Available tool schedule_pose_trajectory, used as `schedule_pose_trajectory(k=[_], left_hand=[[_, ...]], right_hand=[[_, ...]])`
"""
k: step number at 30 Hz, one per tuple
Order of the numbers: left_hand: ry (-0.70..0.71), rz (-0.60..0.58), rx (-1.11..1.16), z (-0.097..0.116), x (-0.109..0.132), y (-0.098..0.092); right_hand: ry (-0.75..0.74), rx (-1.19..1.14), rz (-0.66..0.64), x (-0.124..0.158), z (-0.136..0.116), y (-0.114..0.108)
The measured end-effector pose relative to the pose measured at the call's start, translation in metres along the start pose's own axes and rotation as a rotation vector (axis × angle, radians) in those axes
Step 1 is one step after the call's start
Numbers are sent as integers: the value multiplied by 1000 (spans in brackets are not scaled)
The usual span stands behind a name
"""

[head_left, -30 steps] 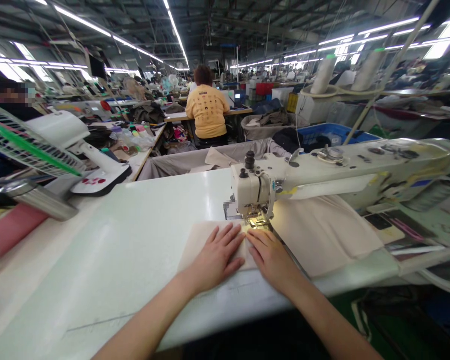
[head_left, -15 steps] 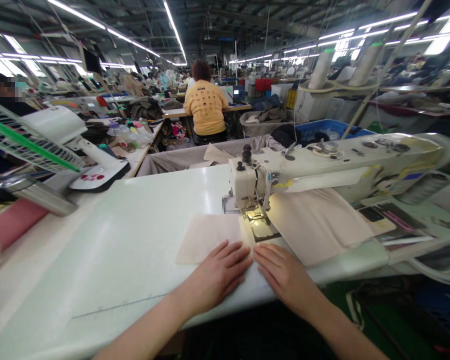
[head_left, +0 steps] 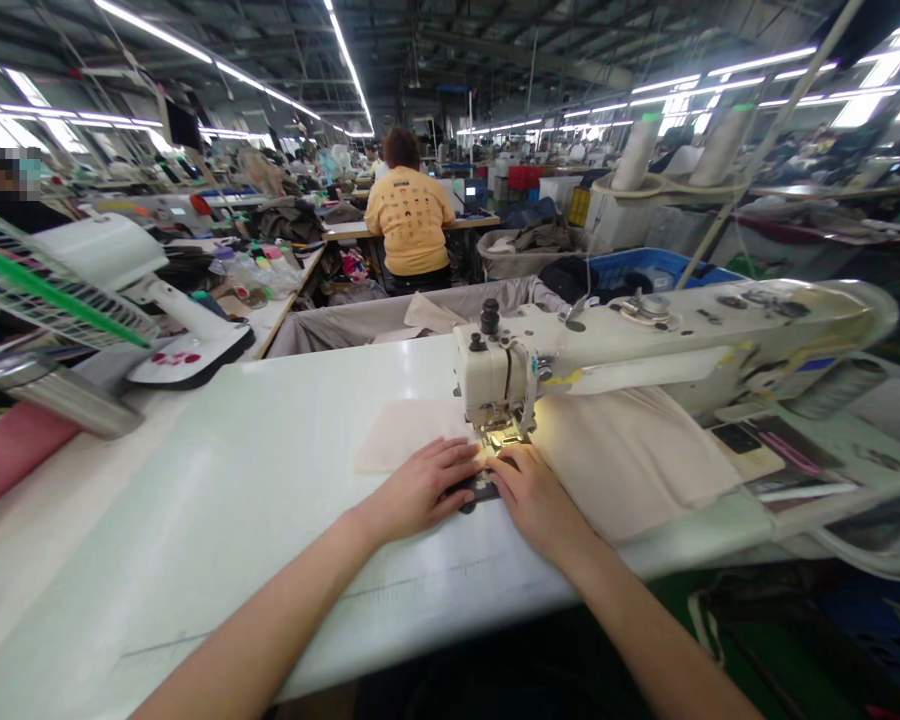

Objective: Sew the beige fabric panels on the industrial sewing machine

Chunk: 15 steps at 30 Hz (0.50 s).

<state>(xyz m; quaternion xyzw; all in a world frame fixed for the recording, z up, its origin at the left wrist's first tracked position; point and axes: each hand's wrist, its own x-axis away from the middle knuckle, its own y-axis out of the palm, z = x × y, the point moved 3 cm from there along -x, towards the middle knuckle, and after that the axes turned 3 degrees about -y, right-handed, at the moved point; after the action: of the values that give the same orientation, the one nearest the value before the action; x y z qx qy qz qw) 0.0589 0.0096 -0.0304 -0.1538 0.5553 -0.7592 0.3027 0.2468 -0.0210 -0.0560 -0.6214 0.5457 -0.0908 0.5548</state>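
Note:
A pale cream fabric piece point(head_left: 401, 430) lies on the table on the left of the sewing machine head point(head_left: 491, 375). My left hand point(head_left: 424, 490) rests on its near edge, palm down with fingers stretched toward the lit presser foot point(head_left: 506, 437). Just right of it, my right hand point(head_left: 532, 495) lies flat with extended fingertips close in front of the foot, pressing on cloth there. More pale fabric point(head_left: 622, 455) spreads under the machine arm, to the right of that hand. The fingers partly cover the dark needle plate area point(head_left: 484, 488).
A phone point(head_left: 746, 445) and a pink tool point(head_left: 791, 452) lie at the right. Thread cones point(head_left: 637, 150) stand behind the machine. On the left are a fan point(head_left: 105, 255) and a steel flask point(head_left: 64, 390). A person in a yellow shirt point(head_left: 409, 220) sits ahead.
Both hands have moved forward, closer to the presser foot. The left fabric's near edge has moved away from me, and the dark plate area now shows between my hands.

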Motion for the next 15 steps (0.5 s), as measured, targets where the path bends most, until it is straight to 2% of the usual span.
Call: schedule_pose_trajectory(k=[6,15], left_hand=[[11,35,-9,-16,-14,-7],[-42,73,-64,-23,-13,2]], right_hand=[[33,-13,51,-2,2,6],[28,-69,107,13,-2,5]])
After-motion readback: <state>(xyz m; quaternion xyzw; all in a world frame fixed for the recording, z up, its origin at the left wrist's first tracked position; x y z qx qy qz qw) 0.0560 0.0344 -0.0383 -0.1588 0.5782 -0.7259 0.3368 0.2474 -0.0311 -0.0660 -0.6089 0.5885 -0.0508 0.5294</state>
